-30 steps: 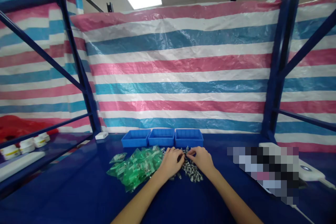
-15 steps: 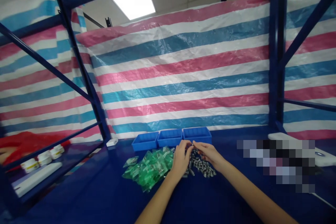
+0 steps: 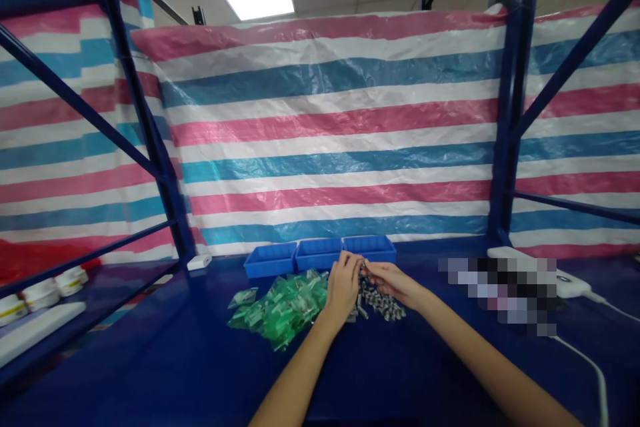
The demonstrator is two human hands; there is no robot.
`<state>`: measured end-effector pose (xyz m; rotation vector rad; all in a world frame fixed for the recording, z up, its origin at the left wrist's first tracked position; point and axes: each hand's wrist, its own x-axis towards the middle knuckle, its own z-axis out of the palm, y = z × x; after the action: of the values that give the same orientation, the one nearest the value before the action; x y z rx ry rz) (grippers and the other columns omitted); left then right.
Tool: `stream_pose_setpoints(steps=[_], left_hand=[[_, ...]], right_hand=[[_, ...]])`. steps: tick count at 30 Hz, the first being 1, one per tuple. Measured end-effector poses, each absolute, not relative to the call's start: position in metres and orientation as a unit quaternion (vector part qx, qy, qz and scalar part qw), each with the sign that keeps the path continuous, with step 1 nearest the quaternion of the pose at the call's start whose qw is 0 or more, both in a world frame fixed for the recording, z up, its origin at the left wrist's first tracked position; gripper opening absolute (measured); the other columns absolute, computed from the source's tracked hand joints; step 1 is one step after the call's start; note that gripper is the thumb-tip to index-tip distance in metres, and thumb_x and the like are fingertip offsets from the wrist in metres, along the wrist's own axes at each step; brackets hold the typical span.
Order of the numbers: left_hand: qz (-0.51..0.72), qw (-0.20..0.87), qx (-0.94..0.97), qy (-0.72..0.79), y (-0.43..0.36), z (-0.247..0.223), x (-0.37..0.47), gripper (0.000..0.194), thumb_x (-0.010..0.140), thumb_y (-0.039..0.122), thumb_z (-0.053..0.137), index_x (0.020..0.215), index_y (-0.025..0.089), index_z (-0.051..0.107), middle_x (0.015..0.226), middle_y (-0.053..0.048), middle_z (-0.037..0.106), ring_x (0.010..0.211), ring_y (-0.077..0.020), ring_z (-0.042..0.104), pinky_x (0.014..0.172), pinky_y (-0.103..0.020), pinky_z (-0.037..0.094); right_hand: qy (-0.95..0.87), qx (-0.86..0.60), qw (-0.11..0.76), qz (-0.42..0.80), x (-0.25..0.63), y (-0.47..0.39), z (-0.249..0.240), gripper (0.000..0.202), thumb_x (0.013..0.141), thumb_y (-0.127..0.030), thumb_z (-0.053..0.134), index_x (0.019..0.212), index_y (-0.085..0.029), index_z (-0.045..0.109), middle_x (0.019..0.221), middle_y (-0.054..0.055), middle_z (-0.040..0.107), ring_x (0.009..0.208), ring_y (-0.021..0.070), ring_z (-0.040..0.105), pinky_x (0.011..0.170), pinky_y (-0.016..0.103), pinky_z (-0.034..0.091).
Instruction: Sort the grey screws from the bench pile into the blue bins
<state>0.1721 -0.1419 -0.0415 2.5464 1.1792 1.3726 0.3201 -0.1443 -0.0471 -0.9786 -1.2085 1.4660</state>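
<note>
Small metal parts (image 3: 379, 300), heaped in a grey pile on the dark blue bench top (image 3: 165, 360), near the middle of the head view, just in front of three blue trays (image 3: 320, 255) set side by side against the striped tarpaulin (image 3: 330, 127). Pile partly under and between both hands, spilling mostly to the right and near side of them. Left hand (image 3: 343, 285) resting at the pile's left edge, fingers curled downward over the parts; right hand (image 3: 395, 281) reaching in from the right, fingers bent and brought up close to the left hand's fingertips at the far end of the pile. Something small apparently pinched where the two hands meet, but too small and blurred to tell what, or which hand has it. Green plastic bags (image 3: 283, 303) lying in a loose heap just left of the left hand, touching or nearly touching the pile. Farther left, white jars (image 3: 45, 287) on a side shelf beyond the blue rack post (image 3: 150, 140). Far right, a white device (image 3: 570, 280) with a cable trailing toward the near edge.
</note>
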Motion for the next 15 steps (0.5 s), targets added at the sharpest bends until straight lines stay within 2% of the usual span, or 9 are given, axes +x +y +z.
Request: stream_pose_setpoints(steps=[12, 15], left_hand=[[0.46, 0.09, 0.819, 0.33, -0.1424, -0.042, 0.175, 0.025, 0.093, 0.026, 0.029, 0.094, 0.02, 0.052, 0.096, -0.003, 0.048, 0.087, -0.0128, 0.052, 0.082, -0.027, 0.041], [0.477, 0.113, 0.807, 0.329, -0.1428, -0.0429, 0.178, 0.023, 0.093, 0.026, 0.03, 0.093, 0.019, 0.052, 0.095, -0.003, 0.048, 0.088, -0.0126, 0.051, 0.082, -0.026, 0.041]], right_hand=[[-0.455, -0.365, 0.459, 0.67, 0.3275, -0.1471, -0.0432, 0.013, 0.071, -0.025, 0.066, 0.08, -0.016, 0.067, 0.083, 0.002, 0.067, 0.055, 0.0041, 0.053, 0.045, 0.011, 0.038], [-0.454, -0.364, 0.459, 0.671, 0.3272, -0.1476, -0.0419, 0.013, 0.071, -0.025, 0.065, 0.08, -0.016, 0.066, 0.085, 0.003, 0.068, 0.056, 0.0049, 0.054, 0.044, 0.012, 0.037]])
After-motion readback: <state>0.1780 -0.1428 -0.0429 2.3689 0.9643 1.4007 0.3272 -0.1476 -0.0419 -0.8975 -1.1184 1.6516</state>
